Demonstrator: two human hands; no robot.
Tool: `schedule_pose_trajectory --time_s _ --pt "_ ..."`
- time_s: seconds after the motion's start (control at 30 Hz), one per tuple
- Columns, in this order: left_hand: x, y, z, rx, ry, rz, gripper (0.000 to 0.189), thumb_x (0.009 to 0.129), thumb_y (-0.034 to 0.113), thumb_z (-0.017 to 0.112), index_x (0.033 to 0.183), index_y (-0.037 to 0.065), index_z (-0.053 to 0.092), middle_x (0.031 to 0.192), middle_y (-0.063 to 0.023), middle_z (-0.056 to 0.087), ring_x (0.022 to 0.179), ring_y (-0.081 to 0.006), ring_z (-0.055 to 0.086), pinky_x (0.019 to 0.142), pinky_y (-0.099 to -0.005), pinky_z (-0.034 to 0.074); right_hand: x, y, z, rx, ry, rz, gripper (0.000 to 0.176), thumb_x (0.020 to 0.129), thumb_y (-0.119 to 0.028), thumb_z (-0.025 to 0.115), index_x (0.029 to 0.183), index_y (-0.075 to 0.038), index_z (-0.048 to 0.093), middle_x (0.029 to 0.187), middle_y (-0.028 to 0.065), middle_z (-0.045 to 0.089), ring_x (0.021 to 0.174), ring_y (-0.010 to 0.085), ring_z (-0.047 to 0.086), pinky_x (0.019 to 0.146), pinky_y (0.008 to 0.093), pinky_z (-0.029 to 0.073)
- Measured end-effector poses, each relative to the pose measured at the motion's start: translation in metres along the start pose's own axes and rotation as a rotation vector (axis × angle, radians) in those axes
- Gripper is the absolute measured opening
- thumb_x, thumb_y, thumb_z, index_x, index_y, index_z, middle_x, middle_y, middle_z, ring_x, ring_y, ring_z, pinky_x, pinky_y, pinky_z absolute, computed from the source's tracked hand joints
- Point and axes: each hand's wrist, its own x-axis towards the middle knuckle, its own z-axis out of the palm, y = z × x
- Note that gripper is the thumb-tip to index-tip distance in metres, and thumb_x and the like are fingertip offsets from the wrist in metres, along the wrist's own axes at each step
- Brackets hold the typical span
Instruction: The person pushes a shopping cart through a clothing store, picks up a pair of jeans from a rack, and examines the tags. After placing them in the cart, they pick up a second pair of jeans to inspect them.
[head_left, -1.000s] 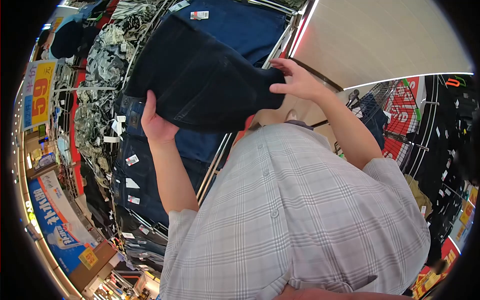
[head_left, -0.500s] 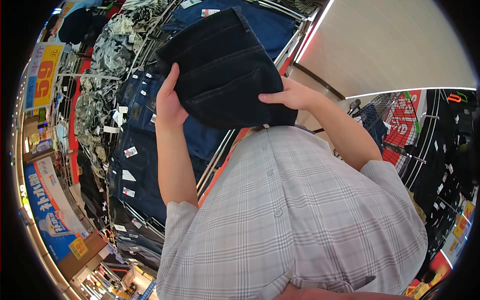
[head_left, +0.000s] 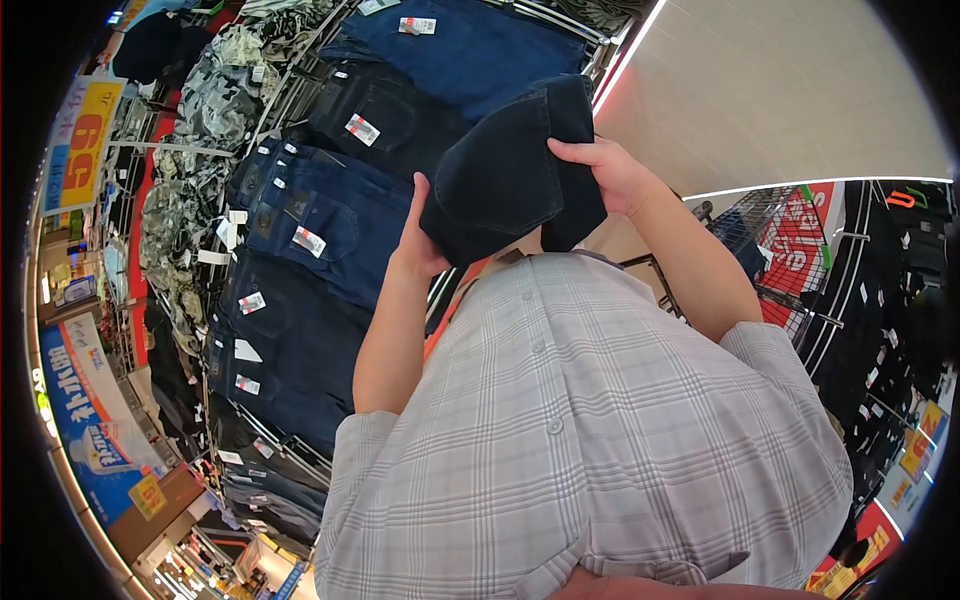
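A pair of folded dark jeans is held up in front of my chest, with stitching and a back pocket outline on the side facing me. My right hand grips the upper right part, thumb lying on top of the cloth. At the lower left edge is my left hand, its thumb pointing up beside the cloth and its other fingers hidden behind it. Below and left of the bundle lie folded blue jeans with a white and red tag, on the rack.
Dark folded jeans and a blue stack fill the rack ahead. Camouflage clothes hang at the far left near a yellow price sign. On the right stand a wire shopping cart and a rack of dark clothes.
The jeans have been folded smaller and brought lower, uncovering tagged jeans on the rack behind. My left hand has moved right and down; my right hand has shifted slightly right and up.
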Motion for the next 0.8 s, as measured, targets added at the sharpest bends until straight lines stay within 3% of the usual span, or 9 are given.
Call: schedule_pose_trajectory --time_s 0.13,0.2,0.27,0.3,0.37,0.6,0.7,0.77,0.8 --pt "-0.008 0.002 -0.022 0.180 -0.005 -0.048 0.107 0.080 0.090 0.038 0.150 0.009 0.045 0.155 -0.0160 0.042 0.143 -0.0356 0.039 0.117 -0.0501 0.032 -0.005 0.004 -0.006 0.036 0.063 0.012 0.042 0.097 -0.020 0.065 0.132 0.002 0.058 0.127 0.0135 0.065 0.110 0.0249 0.067 0.095 0.0380 0.055" --pt "-0.014 0.005 -0.024 0.152 -0.069 -0.040 0.098 0.085 0.082 0.049 0.149 0.007 0.045 0.152 -0.0146 0.045 0.139 -0.0344 0.045 0.115 -0.0482 0.034 -0.006 0.005 -0.009 0.046 0.078 -0.004 0.042 0.098 -0.019 0.064 0.132 0.005 0.057 0.127 0.0154 0.065 0.110 0.0262 0.067 0.095 0.0386 0.055" --pt "-0.023 0.011 -0.006 0.533 0.005 0.012 0.082 0.091 0.061 0.063 0.147 0.003 0.044 0.147 -0.0150 0.050 0.133 -0.0328 0.051 0.112 -0.0452 0.039 -0.007 0.008 -0.012 0.051 0.073 0.022 0.042 0.098 -0.018 0.063 0.133 0.004 0.056 0.127 0.0152 0.065 0.111 0.0263 0.067 0.095 0.0386 0.055" --pt "-0.024 0.014 0.002 0.531 0.005 0.012 0.082 0.091 0.061 0.063 0.147 0.003 0.044 0.147 -0.0150 0.050 0.133 -0.0328 0.051 0.112 -0.0452 0.039 -0.006 0.009 -0.011 0.050 0.074 0.023 0.042 0.098 -0.018 0.063 0.133 0.004 0.056 0.127 0.0152 0.065 0.111 0.0263 0.067 0.095 0.0386 0.055" --pt "-0.018 0.017 0.015 0.403 0.092 0.121 0.065 0.093 0.036 0.071 0.141 -0.001 0.048 0.139 -0.0155 0.057 0.126 -0.0293 0.056 0.108 -0.0406 0.043 -0.006 0.012 -0.009 0.005 0.064 0.010 0.041 0.097 -0.021 0.065 0.132 0.001 0.058 0.124 0.0109 0.066 0.109 0.0234 0.066 0.096 0.0379 0.054" --pt "-0.013 0.007 0.024 0.437 0.285 0.336 0.049 0.093 0.021 0.072 0.133 -0.003 0.055 0.130 -0.0152 0.063 0.120 -0.0269 0.061 0.104 -0.0385 0.047 -0.007 0.007 -0.006 0.007 0.099 0.059 0.044 0.095 -0.018 0.068 0.134 0.000 0.057 0.125 0.0115 0.066 0.111 0.0233 0.066 0.097 0.0373 0.053" --pt "-0.023 0.004 0.016 0.582 0.217 0.399 0.052 0.093 0.020 0.071 0.136 -0.002 0.053 0.133 -0.0158 0.061 0.119 -0.0289 0.061 0.105 -0.0398 0.047 -0.009 0.012 -0.007 -0.166 0.182 0.019 0.047 0.092 -0.013 0.070 0.136 0.000 0.056 0.126 0.0123 0.066 0.114 0.0242 0.064 0.100 0.0364 0.051" --pt "-0.027 0.004 -0.009 0.594 -0.058 0.395 0.052 0.095 0.024 0.068 0.137 -0.002 0.052 0.135 -0.0167 0.060 0.122 -0.0302 0.060 0.106 -0.0414 0.047 -0.006 0.023 -0.019 -0.457 0.195 -0.022 0.051 0.091 -0.011 0.071 0.137 0.000 0.054 0.128 0.0129 0.065 0.117 0.0245 0.062 0.103 0.0360 0.048" --pt "-0.027 0.002 -0.013 0.592 -0.056 0.395 0.052 0.095 0.024 0.068 0.137 -0.002 0.052 0.135 -0.0167 0.060 0.122 -0.0302 0.060 0.106 -0.0414 0.047 -0.008 0.021 -0.015 -0.457 0.193 -0.020 0.051 0.091 -0.011 0.071 0.137 0.000 0.054 0.128 0.0129 0.065 0.117 0.0245 0.062 0.103 0.0360 0.048"
